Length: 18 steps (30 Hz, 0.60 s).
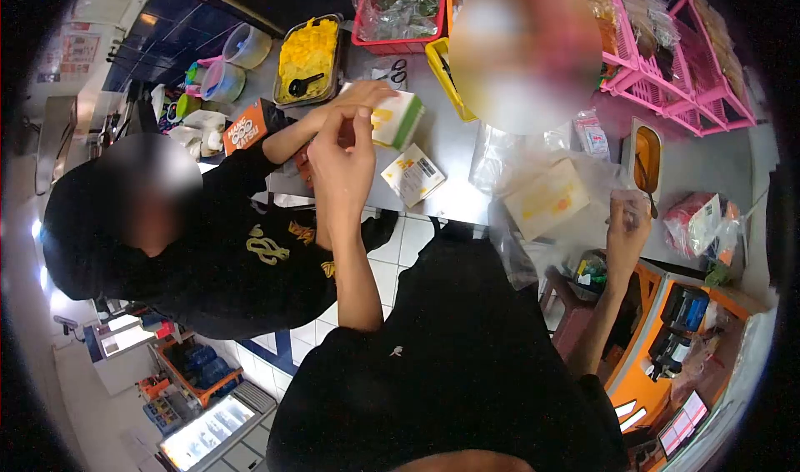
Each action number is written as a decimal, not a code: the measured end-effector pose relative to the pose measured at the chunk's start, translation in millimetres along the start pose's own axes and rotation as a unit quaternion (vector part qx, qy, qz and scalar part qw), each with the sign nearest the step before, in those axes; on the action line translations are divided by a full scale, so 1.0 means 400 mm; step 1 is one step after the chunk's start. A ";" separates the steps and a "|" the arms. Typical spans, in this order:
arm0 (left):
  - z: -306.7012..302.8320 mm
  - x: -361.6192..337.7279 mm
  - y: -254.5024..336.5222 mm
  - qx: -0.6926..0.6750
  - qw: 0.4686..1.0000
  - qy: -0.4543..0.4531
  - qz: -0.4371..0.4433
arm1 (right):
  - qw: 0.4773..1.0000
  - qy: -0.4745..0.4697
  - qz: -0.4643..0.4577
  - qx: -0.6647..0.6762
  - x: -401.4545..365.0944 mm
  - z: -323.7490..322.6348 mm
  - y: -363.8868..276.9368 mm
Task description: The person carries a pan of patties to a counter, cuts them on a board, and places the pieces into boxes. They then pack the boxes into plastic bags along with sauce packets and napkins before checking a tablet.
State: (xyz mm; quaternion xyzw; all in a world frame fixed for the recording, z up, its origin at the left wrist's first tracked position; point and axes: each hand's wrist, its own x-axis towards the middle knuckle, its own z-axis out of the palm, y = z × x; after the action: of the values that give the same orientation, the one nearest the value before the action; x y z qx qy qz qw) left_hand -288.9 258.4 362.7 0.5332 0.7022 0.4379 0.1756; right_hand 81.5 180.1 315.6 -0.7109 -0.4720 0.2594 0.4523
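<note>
Your right hand point(629, 222) has its fingers closed on the edge of a clear plastic bag point(607, 176), at the right of the table's near edge. Inside the bag is a pale box point(547, 197) with yellow print, lying slantwise at that edge. Your left hand point(346, 143) is raised over the near edge further left, fingers bent and thumb up; you cannot tell from here whether the fingertips pinch anything.

Just beside your left hand, a co-worker's hand point(364, 95) rests on a green-sided box point(407, 124). A second printed box point(414, 174) lies on the table point(461, 202) near its near edge, between your hands. More clear plastic point(497, 157) lies left of the bagged box.

Further out, black-handled scissors point(398, 74) and yellow food point(308, 51) sit toward the table's far left corner, a red basket point(400, 46) stands at the far edge, and orange sauce point(647, 149) is toward the right end.
</note>
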 end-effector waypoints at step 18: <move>0.421 0.229 -0.376 0.356 0.693 -0.566 0.267 | 0.990 0.092 0.077 0.078 0.021 -0.054 -0.011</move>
State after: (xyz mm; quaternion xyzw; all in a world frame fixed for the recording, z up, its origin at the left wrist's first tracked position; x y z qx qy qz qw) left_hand -292.0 406.0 168.7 0.8679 0.4012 -0.2017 0.2126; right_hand 100.2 179.7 330.0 -0.7283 -0.3509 0.2629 0.5266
